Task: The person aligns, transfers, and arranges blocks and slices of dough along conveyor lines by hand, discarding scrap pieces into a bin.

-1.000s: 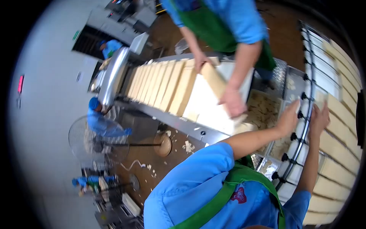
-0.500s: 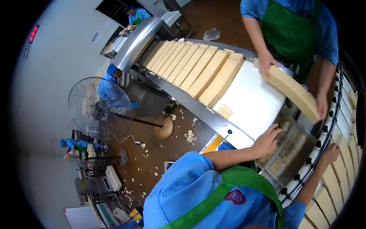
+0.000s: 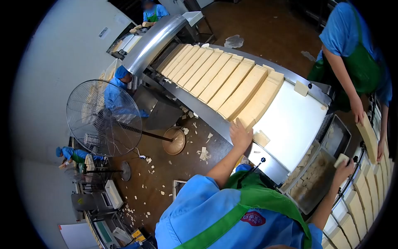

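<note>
My left hand [image 3: 241,136] reaches up the belt, its fingers spread against the near end of the last row of thin pale biscuits [image 3: 259,101]. Several such rows lie side by side on the white belt. A loose square biscuit [image 3: 261,138] lies flat just right of that hand. My right hand [image 3: 345,169] is closed on a small pale biscuit [image 3: 341,160], raised between the metal tray of broken pieces [image 3: 313,174] and the curved conveyor. Whether the left fingers grip the row or only touch it is hard to see.
A co-worker [image 3: 352,58] at the right holds a long biscuit row [image 3: 368,137] over the curved conveyor, where more rows [image 3: 360,207] lie. Another loose biscuit [image 3: 301,88] rests at the belt's far edge. A stand fan [image 3: 103,118] and floor crumbs are at the left.
My left hand has moved from beside the tray to the biscuit rows. My right hand has come up off the curved conveyor with a small biscuit. The co-worker has carried a row rightward.
</note>
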`<state>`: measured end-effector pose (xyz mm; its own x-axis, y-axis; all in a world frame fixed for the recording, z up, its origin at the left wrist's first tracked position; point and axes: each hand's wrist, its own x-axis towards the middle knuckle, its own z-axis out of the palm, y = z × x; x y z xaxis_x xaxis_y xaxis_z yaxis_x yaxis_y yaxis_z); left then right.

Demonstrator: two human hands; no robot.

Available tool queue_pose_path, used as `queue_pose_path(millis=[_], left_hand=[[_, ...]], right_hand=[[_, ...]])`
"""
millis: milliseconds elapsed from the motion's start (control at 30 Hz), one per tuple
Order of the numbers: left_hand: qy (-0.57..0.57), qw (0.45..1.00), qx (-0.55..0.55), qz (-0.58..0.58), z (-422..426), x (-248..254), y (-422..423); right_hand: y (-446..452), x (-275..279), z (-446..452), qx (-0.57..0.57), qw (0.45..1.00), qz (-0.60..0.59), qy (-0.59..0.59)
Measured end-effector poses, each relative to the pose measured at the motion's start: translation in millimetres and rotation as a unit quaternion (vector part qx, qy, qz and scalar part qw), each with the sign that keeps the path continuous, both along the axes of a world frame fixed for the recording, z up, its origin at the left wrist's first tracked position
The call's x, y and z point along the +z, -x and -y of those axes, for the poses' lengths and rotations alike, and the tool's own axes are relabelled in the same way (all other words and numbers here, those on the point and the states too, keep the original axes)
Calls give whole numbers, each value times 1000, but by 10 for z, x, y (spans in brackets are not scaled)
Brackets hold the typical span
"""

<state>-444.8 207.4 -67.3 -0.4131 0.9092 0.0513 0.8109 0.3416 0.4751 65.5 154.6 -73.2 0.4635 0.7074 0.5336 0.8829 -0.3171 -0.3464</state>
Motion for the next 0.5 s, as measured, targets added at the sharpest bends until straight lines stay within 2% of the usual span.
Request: queue_pose_path(millis=[33, 100, 167, 200, 233, 300, 333, 433, 500], left_hand=[[31, 999, 7, 25, -53, -34, 109], [64, 996, 13, 55, -141, -116, 318], [60, 986, -50, 145, -216, -219, 400], [19, 993, -50, 110, -232, -303, 370], [15, 991, -65, 116, -234, -307, 388], [43, 987, -87, 131, -263, -188, 422], [46, 985, -102, 133, -289, -234, 461], [57, 978, -146, 140, -313, -208, 520], [105, 974, -157, 125, -326, -121, 554]], right_hand=[[206, -29, -120, 8, 999, -15, 45], [593, -146, -384, 92, 994, -17, 61], [1155, -120, -641, 137, 987, 10, 82], [1520, -26, -747, 163, 984, 15, 74], [1638, -313, -932, 174, 983, -15, 62], [2072, -385, -1263, 213, 971, -37, 97], [2302, -511, -1458, 212, 972, -48, 95], [2944, -419, -2026, 196, 950, -73, 233], [3360, -102, -2344, 177, 940, -90, 278]])
